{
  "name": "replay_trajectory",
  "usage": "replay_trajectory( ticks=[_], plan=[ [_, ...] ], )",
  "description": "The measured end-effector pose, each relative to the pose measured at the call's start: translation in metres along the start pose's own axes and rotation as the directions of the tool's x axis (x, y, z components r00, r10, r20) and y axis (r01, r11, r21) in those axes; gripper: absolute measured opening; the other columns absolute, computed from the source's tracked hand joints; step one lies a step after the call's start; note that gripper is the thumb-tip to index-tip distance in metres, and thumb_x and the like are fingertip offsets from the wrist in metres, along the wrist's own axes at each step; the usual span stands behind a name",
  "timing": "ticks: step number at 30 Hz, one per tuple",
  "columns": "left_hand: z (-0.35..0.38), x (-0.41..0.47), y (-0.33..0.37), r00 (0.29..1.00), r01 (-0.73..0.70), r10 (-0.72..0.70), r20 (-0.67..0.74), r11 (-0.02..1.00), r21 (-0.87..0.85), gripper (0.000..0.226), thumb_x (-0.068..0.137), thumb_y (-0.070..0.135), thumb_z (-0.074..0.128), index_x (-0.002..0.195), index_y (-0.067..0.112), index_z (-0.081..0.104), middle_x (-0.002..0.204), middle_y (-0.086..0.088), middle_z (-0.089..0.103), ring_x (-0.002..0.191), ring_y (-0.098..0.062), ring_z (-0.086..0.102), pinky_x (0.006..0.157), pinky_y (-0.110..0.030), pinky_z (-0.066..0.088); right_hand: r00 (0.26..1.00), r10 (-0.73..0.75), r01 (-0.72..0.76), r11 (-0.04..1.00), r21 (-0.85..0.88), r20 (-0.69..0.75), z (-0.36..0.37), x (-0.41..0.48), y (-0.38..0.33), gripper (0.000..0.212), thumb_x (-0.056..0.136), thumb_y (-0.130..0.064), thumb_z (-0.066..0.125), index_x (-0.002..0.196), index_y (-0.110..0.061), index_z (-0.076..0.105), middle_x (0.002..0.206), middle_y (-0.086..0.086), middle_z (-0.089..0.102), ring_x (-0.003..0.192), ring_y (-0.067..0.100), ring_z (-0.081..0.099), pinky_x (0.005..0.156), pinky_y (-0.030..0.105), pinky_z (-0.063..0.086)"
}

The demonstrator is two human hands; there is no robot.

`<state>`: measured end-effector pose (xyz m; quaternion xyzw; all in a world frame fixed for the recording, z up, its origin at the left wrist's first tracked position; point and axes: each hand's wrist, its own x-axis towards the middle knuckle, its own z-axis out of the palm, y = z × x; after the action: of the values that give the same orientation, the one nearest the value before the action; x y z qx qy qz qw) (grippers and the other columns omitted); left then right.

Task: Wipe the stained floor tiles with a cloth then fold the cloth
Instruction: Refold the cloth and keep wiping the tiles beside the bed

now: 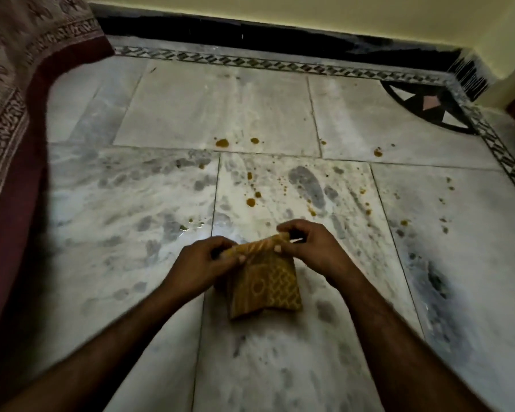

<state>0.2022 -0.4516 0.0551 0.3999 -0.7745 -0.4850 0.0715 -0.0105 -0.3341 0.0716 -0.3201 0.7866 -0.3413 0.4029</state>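
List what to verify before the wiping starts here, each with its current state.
1. Left hand grips the yellow patterned cloth: ok.
2. Right hand pinches the cloth's top edge: ok.
3. Cloth folded into a compact pad: ok.
4. Orange-brown stains wiped off the marble tiles: not ok, drops lie ahead of the hands.
5. Cloth damp enough: cannot tell.

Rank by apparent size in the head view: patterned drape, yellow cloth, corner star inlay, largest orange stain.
1. patterned drape
2. yellow cloth and corner star inlay look alike; the cloth is nearer the camera, so unranked
3. largest orange stain
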Motion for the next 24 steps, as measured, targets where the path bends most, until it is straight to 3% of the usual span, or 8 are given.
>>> replay_trajectory(
  ticks=[3, 6, 8, 10, 13, 17, 21, 24],
  plan=[
    [0.010, 0.024, -0.041, 0.991, -0.013, 0.048, -0.127, 0.965, 0.262, 0.052, 0.098, 0.052, 0.055, 0.138, 0.019, 0.060, 0.137, 0.002, 0.062, 0.127, -0.017, 0.057, 0.103, -0.030, 0.043, 0.991, -0.038, -0.003, 0.950, -0.312, -0.124, 0.030, 0.018, 0.015, 0.042, 0.094, -0.028, 0.070, 0.134, -0.019, 0.061, 0.129, 0.002, 0.063, 0.119, 0.022, 0.060, 0.099, 0.034, 0.048],
    [0.022, 0.029, -0.081, 0.951, -0.147, 0.275, -0.143, 0.806, 0.573, 0.063, 0.105, 0.048, 0.026, 0.138, 0.005, 0.059, 0.140, -0.016, 0.061, 0.132, -0.034, 0.055, 0.110, -0.044, 0.044, 0.985, -0.170, 0.124, 0.840, -0.528, -0.039, 0.075, 0.016, 0.030, 0.043, 0.101, -0.034, 0.042, 0.134, -0.011, 0.059, 0.139, 0.012, 0.056, 0.125, 0.033, 0.056, 0.103, 0.042, 0.046],
    [0.034, 0.029, -0.103, 0.911, -0.204, 0.392, -0.129, 0.699, 0.685, 0.057, 0.105, 0.037, 0.034, 0.138, -0.004, 0.056, 0.143, -0.025, 0.055, 0.135, -0.038, 0.052, 0.114, -0.047, 0.037, 0.974, -0.223, 0.186, 0.722, -0.667, 0.030, 0.106, 0.016, 0.047, 0.059, 0.097, -0.040, 0.030, 0.137, -0.008, 0.060, 0.146, 0.018, 0.054, 0.129, 0.039, 0.056, 0.106, 0.049, 0.046],
    [0.046, 0.030, -0.116, 0.887, -0.238, 0.450, -0.104, 0.639, 0.731, 0.055, 0.101, 0.032, 0.042, 0.141, -0.005, 0.052, 0.149, -0.026, 0.048, 0.139, -0.037, 0.046, 0.116, -0.048, 0.030, 0.946, -0.320, 0.239, 0.588, -0.773, 0.049, 0.126, 0.016, 0.064, 0.060, 0.102, -0.039, 0.031, 0.141, -0.002, 0.058, 0.149, 0.026, 0.052, 0.133, 0.044, 0.053, 0.113, 0.051, 0.035],
    [0.052, 0.031, -0.123, 0.902, -0.243, 0.428, -0.055, 0.609, 0.755, 0.056, 0.101, 0.033, 0.042, 0.145, -0.002, 0.049, 0.154, -0.022, 0.043, 0.144, -0.034, 0.040, 0.116, -0.049, 0.030, 0.898, -0.439, 0.281, 0.511, -0.812, 0.034, 0.134, 0.011, 0.084, 0.063, 0.106, -0.044, 0.030, 0.154, -0.003, 0.037, 0.159, 0.025, 0.036, 0.148, 0.041, 0.035, 0.123, 0.049, 0.018],
    [0.049, 0.028, -0.135, 0.940, -0.180, 0.337, -0.050, 0.615, 0.768, 0.060, 0.105, 0.040, 0.037, 0.152, 0.003, 0.040, 0.161, -0.016, 0.033, 0.151, -0.028, 0.029, 0.119, -0.049, 0.030, 0.891, -0.452, 0.277, 0.473, -0.837, 0.039, 0.134, 0.017, 0.090, 0.069, 0.103, -0.051, 0.032, 0.157, -0.008, 0.033, 0.164, 0.021, 0.028, 0.152, 0.038, 0.029, 0.123, 0.052, 0.020],
    [0.043, 0.021, -0.140, 0.969, -0.046, 0.217, -0.122, 0.635, 0.771, 0.067, 0.105, 0.049, 0.028, 0.157, 0.007, 0.027, 0.166, -0.012, 0.023, 0.154, -0.025, 0.020, 0.123, -0.048, 0.020, 0.898, -0.439, 0.219, 0.509, -0.832, -0.032, 0.140, 0.044, 0.078, 0.072, 0.100, -0.052, 0.035, 0.157, -0.008, 0.033, 0.165, 0.021, 0.028, 0.152, 0.038, 0.029, 0.120, 0.057, 0.025],
    [0.038, 0.024, -0.142, 0.963, 0.048, 0.170, -0.210, 0.659, 0.751, 0.068, 0.104, 0.047, 0.027, 0.156, 0.003, 0.028, 0.165, -0.016, 0.024, 0.154, -0.028, 0.022, 0.123, -0.047, 0.019, 0.901, -0.432, 0.222, 0.516, -0.827, -0.027, 0.153, 0.070, 0.055, 0.071, 0.102, -0.052, 0.032, 0.159, -0.008, 0.030, 0.165, 0.021, 0.027, 0.153, 0.038, 0.026, 0.120, 0.060, 0.026]
  ],
)
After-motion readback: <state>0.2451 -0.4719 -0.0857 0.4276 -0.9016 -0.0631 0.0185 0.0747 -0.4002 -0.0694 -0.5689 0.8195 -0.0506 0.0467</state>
